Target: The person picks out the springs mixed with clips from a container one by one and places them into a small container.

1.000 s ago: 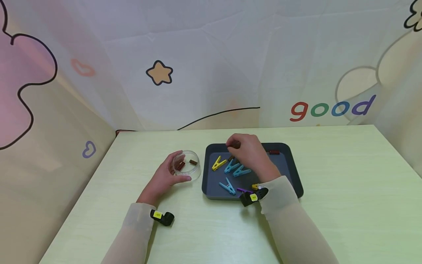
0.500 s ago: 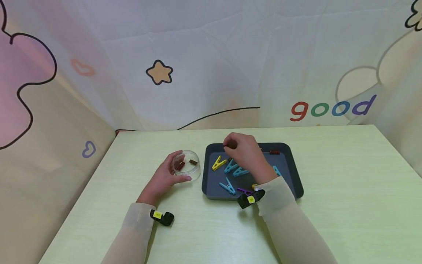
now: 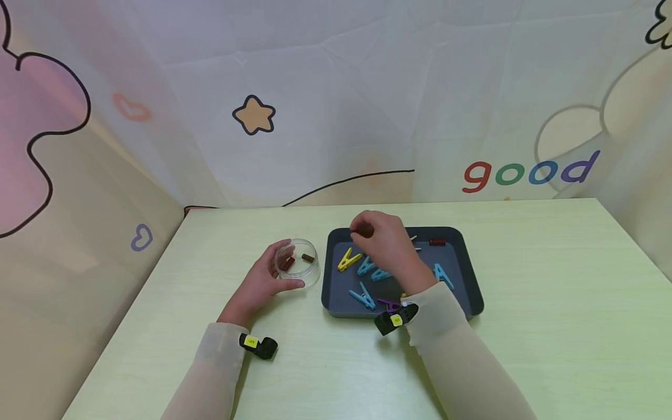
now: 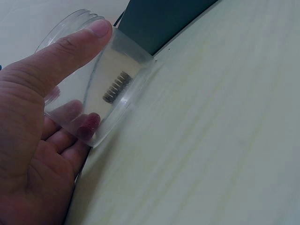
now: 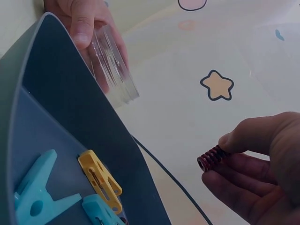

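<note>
My left hand (image 3: 254, 291) grips a clear round plastic jar (image 4: 136, 44) standing on the table left of the tray, thumb in front and fingers behind. Inside the jar lie a dark coil spring (image 4: 117, 87) and a red coil spring (image 4: 89, 125). Above the left back part of the grey tray (image 3: 471, 280), my right hand (image 3: 391, 245) pinches a dark red coil spring (image 5: 212, 158) between thumb and fingertips. In the tray are a yellow clothespin (image 3: 348, 261), several blue clothespins (image 3: 362, 296), a purple clothespin (image 3: 388, 304) and another red spring (image 3: 437, 242). The right hand and forearm hide part of the tray.
The pale wooden table (image 3: 551, 303) extends on both sides of the tray. A printed cloth backdrop (image 3: 336, 116) rises behind its back edge. The tray's raised wall (image 5: 84, 70) stands between the tray's contents and the jar.
My right hand has moved a little left over the tray, uncovering a blue clothespin and small pale metal pieces on the right. The left hand and the jar have stayed put.
</note>
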Tool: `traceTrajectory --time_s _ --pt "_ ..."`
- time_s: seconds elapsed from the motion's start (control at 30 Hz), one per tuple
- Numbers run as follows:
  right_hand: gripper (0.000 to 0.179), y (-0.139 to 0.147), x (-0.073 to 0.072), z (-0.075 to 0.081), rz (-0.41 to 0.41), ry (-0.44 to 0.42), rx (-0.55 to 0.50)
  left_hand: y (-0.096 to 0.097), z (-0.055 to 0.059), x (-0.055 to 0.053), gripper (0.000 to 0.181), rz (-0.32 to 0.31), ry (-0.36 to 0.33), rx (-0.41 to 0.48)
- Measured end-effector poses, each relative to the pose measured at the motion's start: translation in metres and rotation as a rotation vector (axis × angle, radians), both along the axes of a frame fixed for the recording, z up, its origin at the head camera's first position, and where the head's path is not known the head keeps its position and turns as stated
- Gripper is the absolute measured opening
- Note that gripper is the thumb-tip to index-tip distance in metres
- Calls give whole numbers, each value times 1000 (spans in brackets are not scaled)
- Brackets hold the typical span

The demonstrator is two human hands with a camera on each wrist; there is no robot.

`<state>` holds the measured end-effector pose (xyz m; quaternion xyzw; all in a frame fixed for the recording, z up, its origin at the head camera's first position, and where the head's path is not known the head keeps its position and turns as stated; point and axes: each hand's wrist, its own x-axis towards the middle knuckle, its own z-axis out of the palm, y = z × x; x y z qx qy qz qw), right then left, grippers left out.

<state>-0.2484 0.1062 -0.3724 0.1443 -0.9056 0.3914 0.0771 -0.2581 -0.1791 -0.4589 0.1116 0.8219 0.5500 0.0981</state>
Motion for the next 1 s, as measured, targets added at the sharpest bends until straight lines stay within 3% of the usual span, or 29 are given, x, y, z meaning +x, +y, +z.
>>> traceTrajectory --time_s 1.0 --pt "12 -19 7 -3 50 96 -73 0 -2 -1 94 10 2 -23"
